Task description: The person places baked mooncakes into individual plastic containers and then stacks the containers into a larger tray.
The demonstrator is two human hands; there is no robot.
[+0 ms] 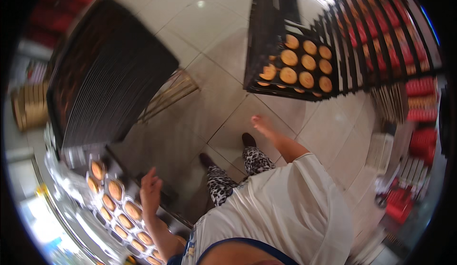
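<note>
My left hand (pixel 151 187) is raised with nothing in it, beside a table edge where round baked cakes (pixel 116 189) sit in clear plastic trays. My right hand (pixel 261 124) hangs over the tiled floor, blurred; it holds nothing that I can see, and its fingers look partly curled. Ahead on the right stands a dark metal rack (pixel 357 68) with a black baking tray (pixel 254 89) of round golden cakes (pixel 289 57) on one level. A tall stack of dark baking trays (pixel 110 83) rises at the left.
A metal stand (pixel 171 95) with thin bars shows beneath the tray stack. Red packages (pixel 421 115) line the right side, with a pale crate (pixel 380 153) and a red box (pixel 399 204) lower down. Brown cartons (pixel 30 104) stand at the far left. Pale floor tiles (pixel 217 97) lie between stack and rack.
</note>
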